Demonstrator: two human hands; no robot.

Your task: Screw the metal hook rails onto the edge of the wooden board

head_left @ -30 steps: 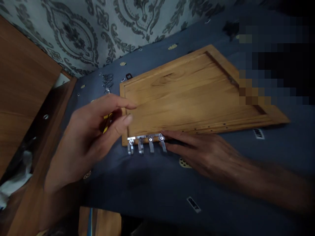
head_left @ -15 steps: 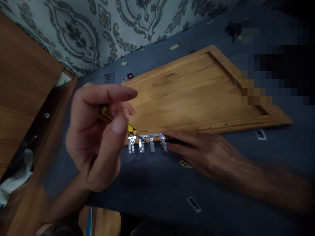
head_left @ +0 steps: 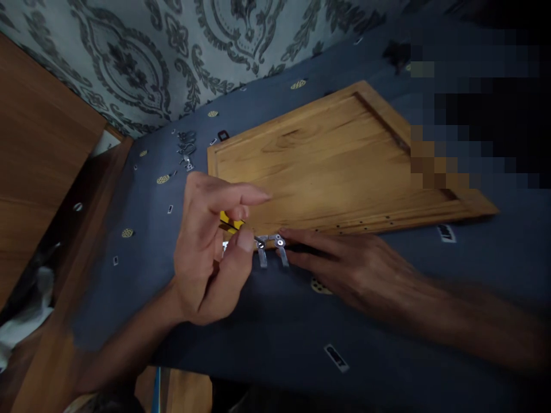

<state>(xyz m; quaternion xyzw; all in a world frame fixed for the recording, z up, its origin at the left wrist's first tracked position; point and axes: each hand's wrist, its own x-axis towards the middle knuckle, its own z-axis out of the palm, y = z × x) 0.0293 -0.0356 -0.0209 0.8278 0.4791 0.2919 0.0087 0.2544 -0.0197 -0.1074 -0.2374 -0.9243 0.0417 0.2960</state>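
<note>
My left hand (head_left: 206, 246) is closed around a yellow-and-black screwdriver (head_left: 232, 222), its forefinger stretched forward. The screwdriver's tip meets a screw on a shiny metal hook strip (head_left: 280, 250), which lies along the near edge of a framed wooden board (head_left: 318, 160). Two of the strip's hooks show; my left hand covers the others. My right hand (head_left: 365, 264) presses its extended fingers against the board's edge at the strip's right end, perhaps pinching it. Small dark holes dot the same board edge farther right.
Several metal hooks (head_left: 186, 143) lie loose at the back left of the dark blue patterned cloth (head_left: 275, 344). A small dark square piece (head_left: 222, 135) is by the board's far corner. Wooden furniture (head_left: 47, 126) borders the left, and a patterned curtain (head_left: 206, 51) hangs behind.
My left hand has moved right and closer to the board with the screwdriver, bringing its tip onto a screw of the third hook. My right hand stays at the strip's end.
</note>
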